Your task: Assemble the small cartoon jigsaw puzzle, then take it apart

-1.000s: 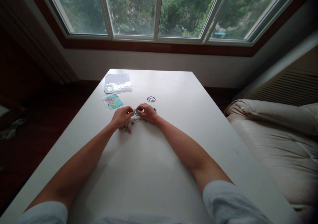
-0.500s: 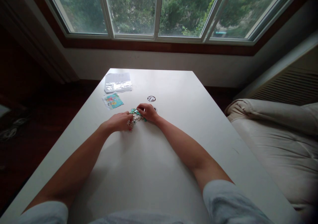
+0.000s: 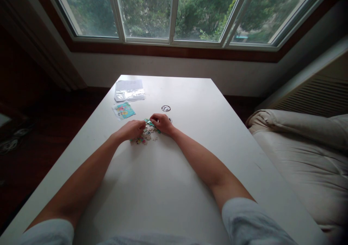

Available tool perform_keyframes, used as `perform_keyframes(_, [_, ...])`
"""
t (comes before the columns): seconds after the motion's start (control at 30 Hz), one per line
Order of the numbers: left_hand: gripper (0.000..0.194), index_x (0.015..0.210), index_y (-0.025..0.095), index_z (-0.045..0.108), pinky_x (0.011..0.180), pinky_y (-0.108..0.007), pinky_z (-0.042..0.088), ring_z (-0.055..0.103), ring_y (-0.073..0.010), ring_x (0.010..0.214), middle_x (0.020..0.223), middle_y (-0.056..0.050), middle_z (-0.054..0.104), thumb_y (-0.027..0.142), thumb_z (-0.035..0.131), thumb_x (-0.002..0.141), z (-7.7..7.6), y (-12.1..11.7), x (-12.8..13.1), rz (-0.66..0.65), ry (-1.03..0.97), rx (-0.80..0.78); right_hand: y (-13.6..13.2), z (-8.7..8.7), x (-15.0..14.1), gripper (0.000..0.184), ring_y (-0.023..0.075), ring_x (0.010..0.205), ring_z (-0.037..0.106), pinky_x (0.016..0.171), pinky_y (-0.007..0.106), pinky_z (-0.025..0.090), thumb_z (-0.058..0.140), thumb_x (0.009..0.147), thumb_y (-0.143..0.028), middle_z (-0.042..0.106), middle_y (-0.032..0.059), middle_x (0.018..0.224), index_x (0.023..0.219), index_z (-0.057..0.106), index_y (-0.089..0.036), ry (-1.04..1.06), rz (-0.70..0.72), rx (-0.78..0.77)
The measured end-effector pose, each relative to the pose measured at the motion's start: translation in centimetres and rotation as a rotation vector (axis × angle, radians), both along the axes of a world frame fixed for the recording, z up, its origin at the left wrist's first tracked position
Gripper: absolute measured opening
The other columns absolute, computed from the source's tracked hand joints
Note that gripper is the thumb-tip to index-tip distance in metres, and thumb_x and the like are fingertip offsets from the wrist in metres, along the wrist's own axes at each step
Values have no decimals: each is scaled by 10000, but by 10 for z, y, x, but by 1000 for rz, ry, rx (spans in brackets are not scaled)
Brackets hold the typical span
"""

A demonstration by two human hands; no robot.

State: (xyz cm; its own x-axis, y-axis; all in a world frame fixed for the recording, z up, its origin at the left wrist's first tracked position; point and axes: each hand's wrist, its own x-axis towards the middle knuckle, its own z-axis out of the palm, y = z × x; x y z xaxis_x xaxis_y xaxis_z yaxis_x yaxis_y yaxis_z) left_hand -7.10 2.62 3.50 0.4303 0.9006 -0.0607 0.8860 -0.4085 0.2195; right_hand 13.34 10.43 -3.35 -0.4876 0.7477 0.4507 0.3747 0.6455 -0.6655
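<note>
Here's the left hand (image 3: pixel 132 129), fingers bunched right over the jigsaw pieces (image 3: pixel 144 140) heaped on the white worktop (image 3: pixel 174 187); whether its grip has a piece, one cannot tell. And the right hand (image 3: pixel 162 123) is just across, fingers curled down at the green pieces (image 3: pixel 149 122), its own grip too small to read! Beyond the left hand lies the colourful printed picture (image 3: pixel 125 111), near the clear plastic packet (image 3: pixel 129 91).

We've got puzzle pieces (image 3: pixel 140 140) heaped on our white table (image 3: pixel 168 194), picture sheet (image 3: pixel 124 110) and clear packet (image 3: pixel 129 90) past them leftward, plus a round emblem (image 3: pixel 165 108) past them rightward.
</note>
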Motion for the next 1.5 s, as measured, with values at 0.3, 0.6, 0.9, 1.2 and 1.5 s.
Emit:
perform_keyframes(0.3, [260, 1017, 218, 694, 704, -241, 498, 699, -161, 757, 877, -23, 770, 250, 460, 908, 3, 7, -11, 132, -199, -88, -7, 5, 1, 136, 144, 757, 545, 734, 256, 400, 604, 919, -242, 659, 18, 809, 898, 726, -185, -134, 110, 101])
perform_keyframes(0.6, [268, 1034, 188, 677, 625, -225, 467, 701, -148, 721, 929, -49, 769, 276, 450, 923, 1, 21, -45, 390, -166, -56, -38, 20, -17, 392, 237, 1024, 535, 877, 345, 432, 672, 904, -558, 621, 102, 1102, 1111, 708, -226, -384, 343, 324])
perform_keyframes(0.9, [306, 1033, 234, 721, 700, -286, 437, 695, -245, 898, 966, -70, 773, 406, 492, 924, 7, 18, -51, 418, 102, 28, -79, 22, -50, 442, 280, 1067, 527, 900, 391, 400, 641, 927, -541, 630, 125, 1133, 1242, 661, -232, -519, 283, 469])
perform_keyframes(1.2, [282, 967, 225, 722, 635, -236, 441, 682, -180, 734, 850, -34, 769, 405, 523, 880, 5, 20, -53, 323, -41, -129, -60, 11, -47, 202, 217, 963, 590, 889, 343, 351, 528, 1030, -322, 694, 80, 992, 1033, 684, -193, -452, 294, 433])
perform_keyframes(1.5, [319, 1034, 228, 696, 649, -231, 466, 670, -173, 758, 972, -37, 750, 438, 535, 857, 10, 12, -54, 73, -7, -337, -33, 8, -30, 206, 162, 854, 604, 826, 280, 366, 506, 1045, -260, 713, 64, 961, 1042, 696, -183, -197, 152, 232])
